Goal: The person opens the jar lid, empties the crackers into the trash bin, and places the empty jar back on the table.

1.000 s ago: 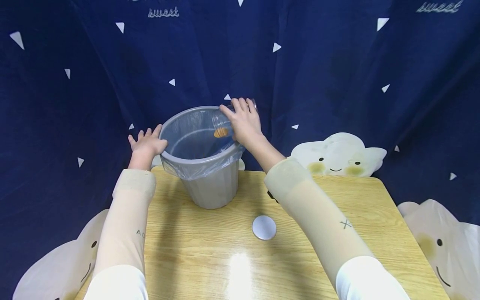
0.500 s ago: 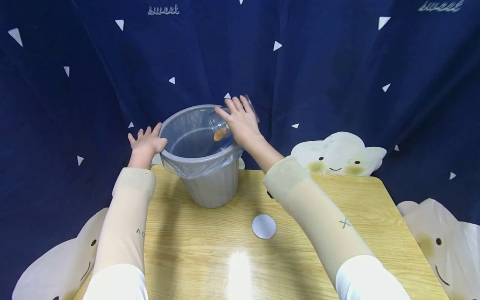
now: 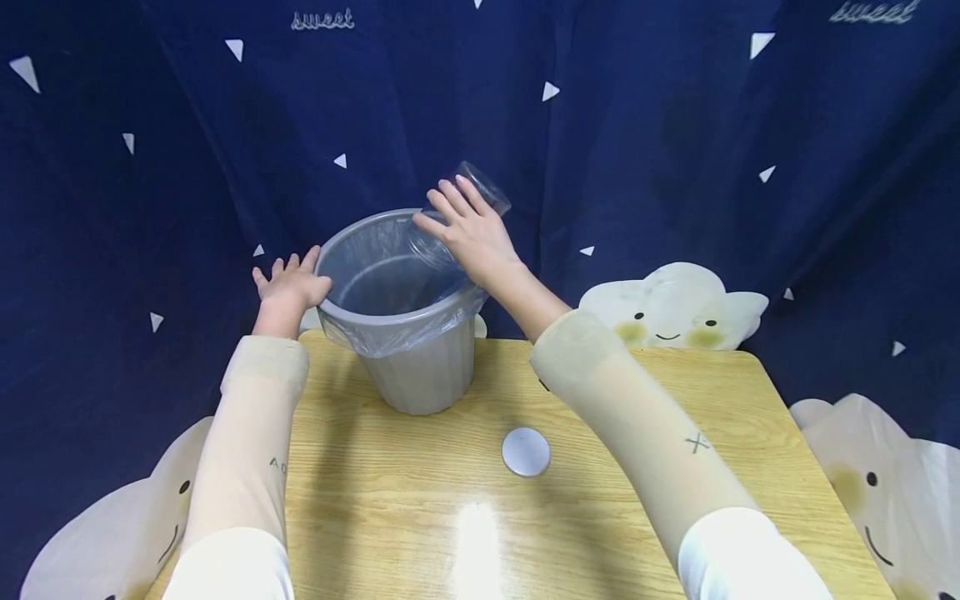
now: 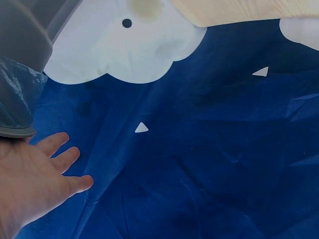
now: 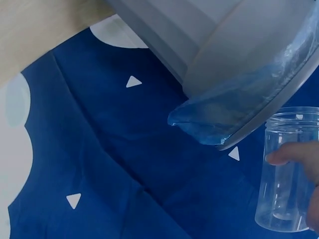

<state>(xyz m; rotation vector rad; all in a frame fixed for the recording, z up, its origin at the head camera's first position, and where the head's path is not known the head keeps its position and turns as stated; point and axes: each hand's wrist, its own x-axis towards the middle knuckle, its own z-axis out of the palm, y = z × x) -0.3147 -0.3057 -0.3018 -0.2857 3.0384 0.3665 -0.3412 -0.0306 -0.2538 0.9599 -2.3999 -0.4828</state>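
Observation:
A grey trash bin (image 3: 423,379) with a clear plastic liner (image 3: 386,340) folded over its rim stands at the back of the table. Against the left side of that rim rests my left hand (image 3: 288,290), its fingers spread and straight; in the left wrist view the hand (image 4: 37,177) lies just beyond the rim. My right hand (image 3: 476,237) grips a clear, lidless jar (image 3: 487,187), tilted with its mouth down inside the bin's right side. In the right wrist view the thumb presses on the jar (image 5: 279,194), and no contents show inside. The bin's bottom is hidden.
A round silvery lid (image 3: 526,452) lies on the wooden table (image 3: 397,508), in front of the bin. Something small and black is mostly hidden behind the right sleeve (image 3: 622,400). A dark blue curtain (image 3: 637,150) with white triangles hangs behind the table.
The right hand has raised the jar's base and tipped it more steeply. Orange stuff seen at the jar's mouth earlier is now out of sight. The left hand has stayed at the rim.

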